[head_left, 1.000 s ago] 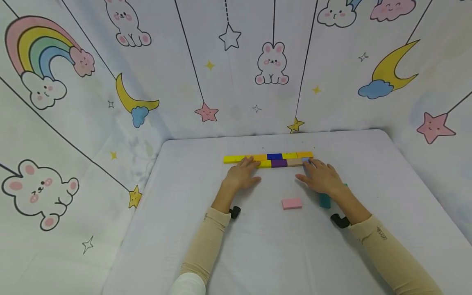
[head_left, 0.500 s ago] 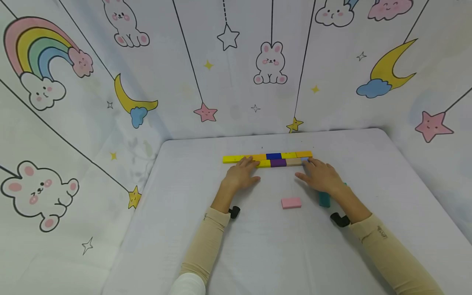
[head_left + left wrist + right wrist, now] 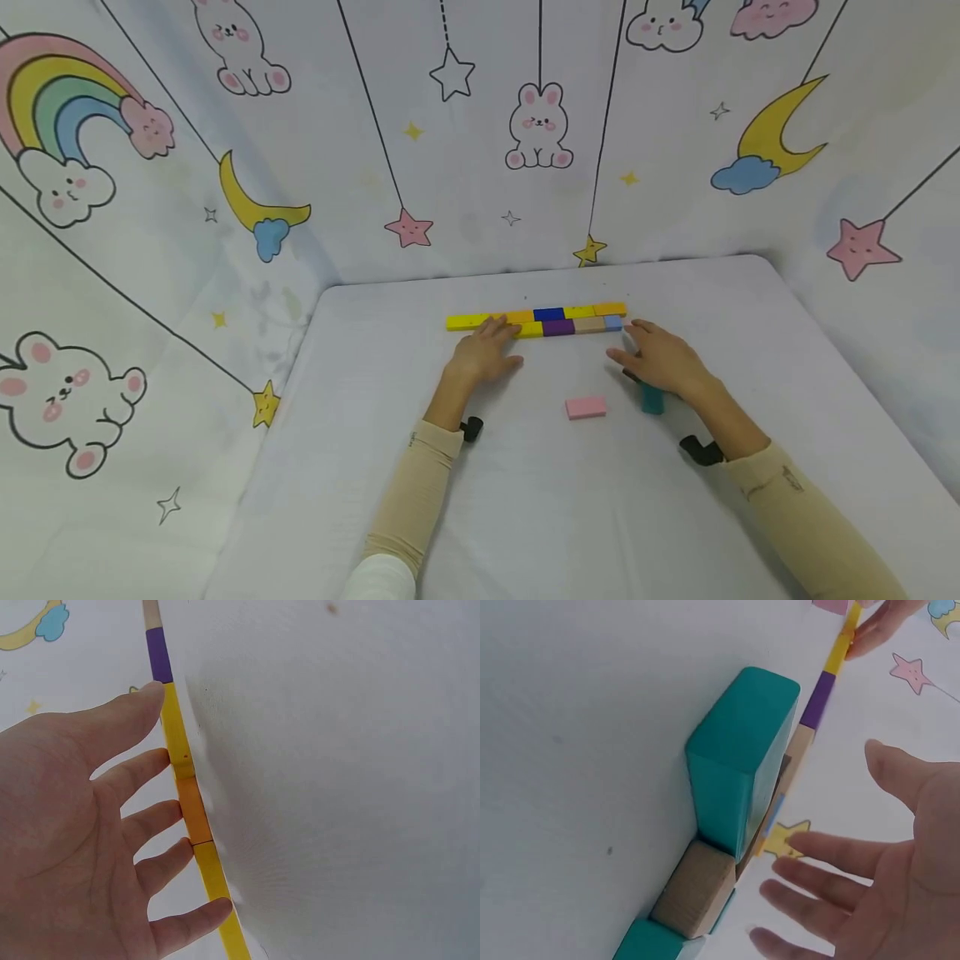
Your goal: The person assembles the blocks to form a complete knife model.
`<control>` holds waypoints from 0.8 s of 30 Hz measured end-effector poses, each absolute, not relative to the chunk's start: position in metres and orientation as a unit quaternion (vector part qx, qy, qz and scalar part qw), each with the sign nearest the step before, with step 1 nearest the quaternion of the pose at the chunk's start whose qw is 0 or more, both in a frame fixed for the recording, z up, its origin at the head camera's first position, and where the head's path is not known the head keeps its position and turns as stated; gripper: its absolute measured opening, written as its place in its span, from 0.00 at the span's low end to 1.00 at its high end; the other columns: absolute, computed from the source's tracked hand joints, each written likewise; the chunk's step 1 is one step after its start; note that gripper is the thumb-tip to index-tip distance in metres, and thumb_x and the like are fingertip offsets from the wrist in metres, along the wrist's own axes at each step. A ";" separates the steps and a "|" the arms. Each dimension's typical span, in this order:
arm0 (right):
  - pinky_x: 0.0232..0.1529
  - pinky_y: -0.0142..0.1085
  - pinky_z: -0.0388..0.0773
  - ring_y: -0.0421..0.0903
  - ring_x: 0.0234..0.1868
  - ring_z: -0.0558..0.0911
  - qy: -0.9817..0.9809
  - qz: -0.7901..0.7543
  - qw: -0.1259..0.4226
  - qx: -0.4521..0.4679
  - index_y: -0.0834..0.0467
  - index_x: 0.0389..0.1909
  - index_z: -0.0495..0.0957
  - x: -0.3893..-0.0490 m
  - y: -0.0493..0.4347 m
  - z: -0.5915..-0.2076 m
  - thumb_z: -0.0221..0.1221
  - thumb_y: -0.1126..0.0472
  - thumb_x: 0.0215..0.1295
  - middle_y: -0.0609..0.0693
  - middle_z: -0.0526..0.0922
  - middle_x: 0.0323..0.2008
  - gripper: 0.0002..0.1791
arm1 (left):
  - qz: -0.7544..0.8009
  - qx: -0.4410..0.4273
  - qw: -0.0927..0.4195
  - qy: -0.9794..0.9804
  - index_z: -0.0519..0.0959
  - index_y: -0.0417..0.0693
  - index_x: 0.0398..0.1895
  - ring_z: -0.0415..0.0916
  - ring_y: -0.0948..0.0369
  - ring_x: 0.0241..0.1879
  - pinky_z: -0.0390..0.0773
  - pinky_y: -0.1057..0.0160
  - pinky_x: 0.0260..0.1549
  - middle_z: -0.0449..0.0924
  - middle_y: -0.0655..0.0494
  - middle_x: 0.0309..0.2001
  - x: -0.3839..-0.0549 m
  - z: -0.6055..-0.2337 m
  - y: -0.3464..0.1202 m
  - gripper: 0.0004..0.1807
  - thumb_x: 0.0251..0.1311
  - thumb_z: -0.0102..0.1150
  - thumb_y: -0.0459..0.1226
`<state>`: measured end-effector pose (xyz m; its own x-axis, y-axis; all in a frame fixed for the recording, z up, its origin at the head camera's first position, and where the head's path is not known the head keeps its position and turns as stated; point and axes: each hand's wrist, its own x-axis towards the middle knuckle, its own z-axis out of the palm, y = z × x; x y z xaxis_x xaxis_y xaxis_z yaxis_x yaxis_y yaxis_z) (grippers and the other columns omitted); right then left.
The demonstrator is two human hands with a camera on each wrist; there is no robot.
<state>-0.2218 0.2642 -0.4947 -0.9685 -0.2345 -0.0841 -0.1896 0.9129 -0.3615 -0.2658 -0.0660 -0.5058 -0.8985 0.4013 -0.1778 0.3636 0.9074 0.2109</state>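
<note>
Two rows of coloured blocks lie against each other toward the back of the table. The back row shows yellow, orange and dark blue (image 3: pixel 549 314) blocks. In front are yellow (image 3: pixel 531 330), purple (image 3: pixel 558 327), tan (image 3: pixel 588 325) and light blue (image 3: pixel 613 323) blocks. My left hand (image 3: pixel 480 354) rests its spread fingertips on the front row's left part; in the left wrist view they touch the yellow and orange (image 3: pixel 195 810) blocks. Just off the right end, my right hand (image 3: pixel 667 358) holds nothing, fingers relaxed. Beneath it stands a teal block (image 3: pixel 653 400), partly hidden.
A pink block (image 3: pixel 586 407) lies alone in front of the rows. In the right wrist view, a brown block (image 3: pixel 696 889) and a second teal block (image 3: pixel 649 941) stand beside the large teal one. A patterned cloth wall (image 3: pixel 480 183) rises behind the table.
My right hand has drawn off to the right, away from the light blue block, which now shows fully. The left hand stays on the row. The head view has shifted slightly.
</note>
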 end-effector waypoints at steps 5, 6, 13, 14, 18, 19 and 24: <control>0.69 0.69 0.65 0.73 0.72 0.67 0.976 -0.174 0.059 -0.115 0.69 0.73 0.68 -0.212 0.266 -0.495 0.54 0.36 0.77 0.74 0.65 0.73 0.43 | 0.086 0.199 0.106 0.971 0.59 0.63 0.83 0.44 0.52 0.83 0.63 0.41 0.74 0.47 0.55 0.85 -0.266 -0.505 -0.067 0.37 0.76 0.53 0.58; 0.69 0.69 0.66 0.73 0.72 0.67 0.976 -0.173 0.059 -0.116 0.69 0.72 0.69 -0.210 0.266 -0.494 0.55 0.37 0.77 0.74 0.66 0.73 0.42 | 0.087 0.200 0.105 0.970 0.60 0.63 0.83 0.44 0.51 0.83 0.64 0.41 0.74 0.48 0.55 0.85 -0.266 -0.505 -0.067 0.37 0.76 0.53 0.58; 0.66 0.69 0.68 0.74 0.69 0.69 0.976 -0.176 0.043 -0.121 0.69 0.71 0.71 -0.196 0.271 -0.490 0.59 0.40 0.75 0.73 0.68 0.71 0.39 | 0.091 0.203 0.111 0.969 0.59 0.62 0.83 0.43 0.51 0.83 0.63 0.41 0.75 0.47 0.54 0.85 -0.267 -0.506 -0.067 0.37 0.76 0.53 0.58; 0.66 0.69 0.69 0.73 0.69 0.70 0.975 -0.177 0.040 -0.125 0.68 0.71 0.71 -0.194 0.272 -0.489 0.60 0.41 0.75 0.73 0.68 0.71 0.38 | 0.091 0.203 0.111 0.969 0.59 0.62 0.83 0.43 0.51 0.83 0.63 0.42 0.75 0.47 0.54 0.85 -0.267 -0.507 -0.067 0.37 0.76 0.53 0.58; 0.64 0.67 0.73 0.71 0.69 0.72 0.972 -0.179 0.033 -0.146 0.67 0.69 0.74 -0.187 0.277 -0.486 0.62 0.43 0.75 0.71 0.70 0.71 0.36 | 0.089 0.202 0.112 0.969 0.59 0.63 0.83 0.44 0.51 0.83 0.63 0.41 0.74 0.47 0.55 0.85 -0.268 -0.508 -0.067 0.37 0.75 0.53 0.58; 0.63 0.66 0.74 0.70 0.69 0.72 0.972 -0.179 0.034 -0.150 0.66 0.69 0.75 -0.185 0.278 -0.486 0.62 0.43 0.75 0.70 0.70 0.71 0.35 | 0.089 0.202 0.110 0.969 0.59 0.63 0.83 0.44 0.51 0.83 0.64 0.41 0.74 0.47 0.54 0.85 -0.268 -0.508 -0.068 0.37 0.75 0.54 0.58; 0.60 0.64 0.77 0.68 0.67 0.76 0.969 -0.171 0.035 -0.176 0.63 0.65 0.79 -0.178 0.283 -0.484 0.63 0.45 0.74 0.66 0.74 0.69 0.30 | 0.087 0.203 0.108 0.969 0.59 0.64 0.83 0.44 0.51 0.83 0.63 0.42 0.75 0.48 0.54 0.85 -0.268 -0.507 -0.068 0.36 0.76 0.53 0.58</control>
